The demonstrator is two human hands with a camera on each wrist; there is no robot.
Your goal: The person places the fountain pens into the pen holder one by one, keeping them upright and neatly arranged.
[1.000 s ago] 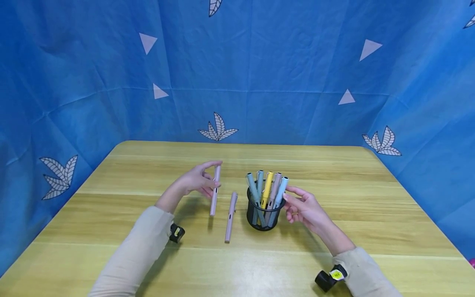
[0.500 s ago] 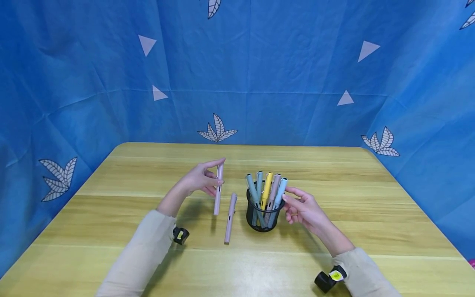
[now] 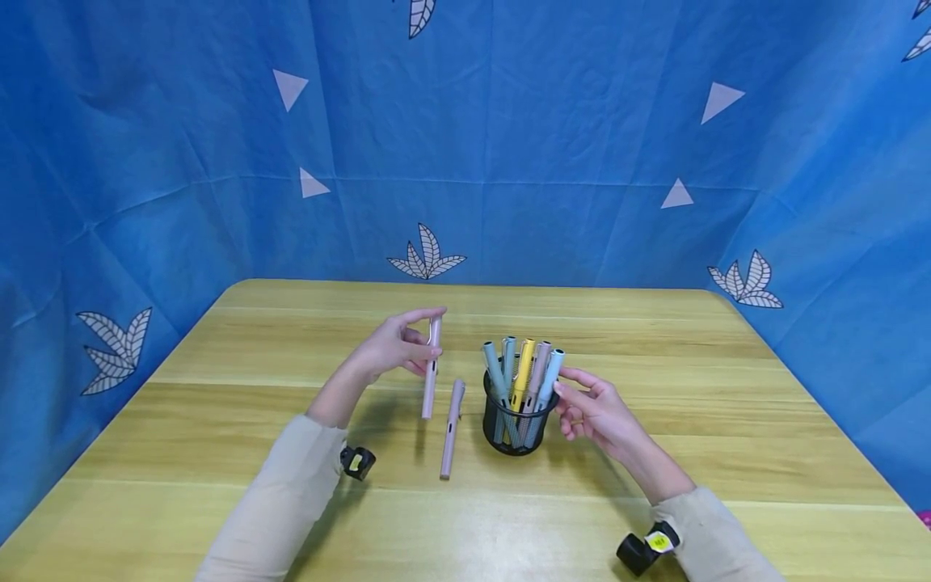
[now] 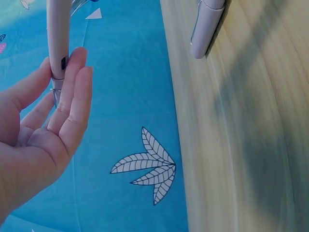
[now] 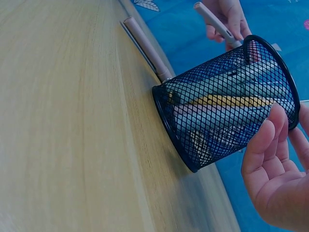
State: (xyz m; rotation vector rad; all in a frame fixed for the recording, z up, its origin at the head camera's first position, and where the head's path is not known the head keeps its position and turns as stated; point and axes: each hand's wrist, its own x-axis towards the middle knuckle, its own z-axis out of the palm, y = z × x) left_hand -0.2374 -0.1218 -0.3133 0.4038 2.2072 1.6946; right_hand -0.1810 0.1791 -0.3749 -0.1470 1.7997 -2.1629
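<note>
My left hand (image 3: 393,349) pinches a pale pink pen (image 3: 430,392) between thumb and fingers, its index finger reaching over the top end. The pen stands nearly upright above the table, its lower end pointing down. A lilac pen (image 3: 450,436) with a clip lies on the wood just right of it. Further right stands a black mesh pen holder (image 5: 217,111), upright and filled with several pens, among them a yellow pen (image 3: 523,372) and a light blue pen (image 3: 551,376). At its right rim, my right hand (image 3: 600,411) holds the holder with thumb and fingers.
The wooden table (image 3: 727,388) reaches back to a blue curtain (image 3: 553,137) printed with leaves and triangles. Small black devices are strapped at both wrists, one a black wrist camera (image 3: 638,553) near the right sleeve.
My left hand has moved slightly right with the pink pen, nearer the lying pen and the holder. The right hand and the pen holder have stayed in place.
</note>
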